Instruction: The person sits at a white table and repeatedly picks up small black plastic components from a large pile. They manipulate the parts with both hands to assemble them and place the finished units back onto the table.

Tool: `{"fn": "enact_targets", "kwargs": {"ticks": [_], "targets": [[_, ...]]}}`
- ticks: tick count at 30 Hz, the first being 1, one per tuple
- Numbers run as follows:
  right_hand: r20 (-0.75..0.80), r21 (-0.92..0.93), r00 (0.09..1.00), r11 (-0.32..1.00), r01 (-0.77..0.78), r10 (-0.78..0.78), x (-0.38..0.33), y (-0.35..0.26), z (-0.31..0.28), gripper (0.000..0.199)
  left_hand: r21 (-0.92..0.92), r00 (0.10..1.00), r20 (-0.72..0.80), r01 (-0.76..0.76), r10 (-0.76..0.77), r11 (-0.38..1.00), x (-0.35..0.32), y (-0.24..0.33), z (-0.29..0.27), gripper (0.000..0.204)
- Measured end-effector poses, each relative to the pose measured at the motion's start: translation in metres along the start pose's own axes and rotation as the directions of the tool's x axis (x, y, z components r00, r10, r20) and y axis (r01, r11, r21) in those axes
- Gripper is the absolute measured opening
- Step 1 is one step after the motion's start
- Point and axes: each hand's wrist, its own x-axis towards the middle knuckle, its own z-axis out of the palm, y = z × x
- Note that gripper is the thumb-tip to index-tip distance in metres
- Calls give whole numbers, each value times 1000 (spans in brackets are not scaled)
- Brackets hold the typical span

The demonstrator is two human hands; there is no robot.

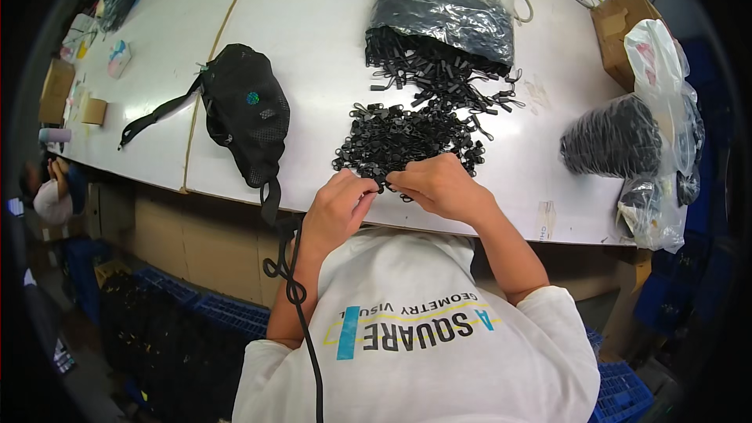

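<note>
At the front edge of the white table (313,102), my left hand (338,207) and my right hand (442,188) meet with fingertips pinched close together. A small black piece (381,186) shows between them; its exact shape is hidden by the fingers. Just beyond my hands lies a heap of small black pieces (407,137), several with thin loops. Behind it, black zipper pulls with cord loops (439,78) spill from the open mouth of a clear plastic bag (442,12) packed with more of them.
A black mesh bag (247,110) with a strap lies to the left. At right are a plastic-wrapped black bundle (611,137), a white plastic bag (654,55) and a cardboard box (623,27). A tape roll (94,111) sits far left, near another person (56,192). A black cord (301,305) hangs by my left arm.
</note>
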Motion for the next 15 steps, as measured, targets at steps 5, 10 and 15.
{"fn": "enact_targets", "kwargs": {"ticks": [5, 10, 15], "targets": [[52, 61, 997, 996, 62, -65, -4, 0, -6, 17, -5, 981, 2, -193, 193, 981, 10, 11, -1, 20], [98, 77, 992, 994, 76, -83, -4, -1, -9, 16, -18, 971, 79, -226, 227, 974, 11, 10, -4, 20], [157, 193, 978, 975, 109, -140, -2, 3, -16, 11, -20, 963, 128, -236, 236, 972, 14, 14, -7, 21]]}}
